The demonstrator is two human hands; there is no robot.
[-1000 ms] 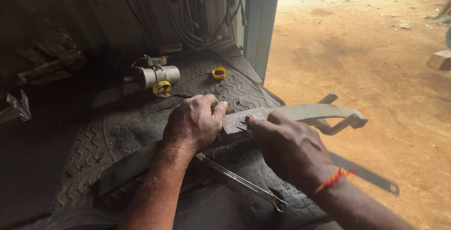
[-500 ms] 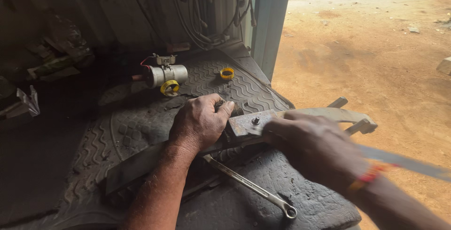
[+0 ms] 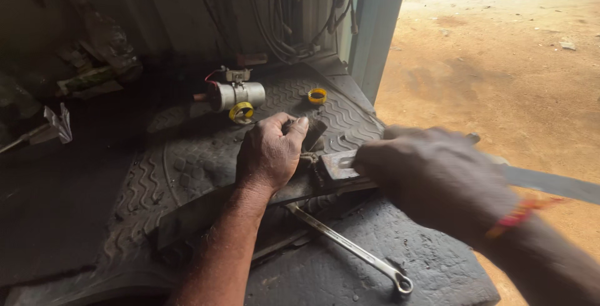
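1. Left hand (image 3: 270, 153) presses down, gripping the long steel bar (image 3: 206, 209) lying across the rubber mat (image 3: 187, 162), reaching over its right edge.
2. Right hand (image 3: 431, 178), blurred, clasps the bar's plate end (image 3: 337, 165).
3. The bar looks heavy, rigid and greasy; grip near both ends.

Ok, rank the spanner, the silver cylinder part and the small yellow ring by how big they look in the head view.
1. Spanner: clearly the longest, though it lies nearest the camera.
2. Silver cylinder part: shorter and stubbier, farther back on the rubber mat.
3. Small yellow ring: smallest, at about the same depth as the cylinder.
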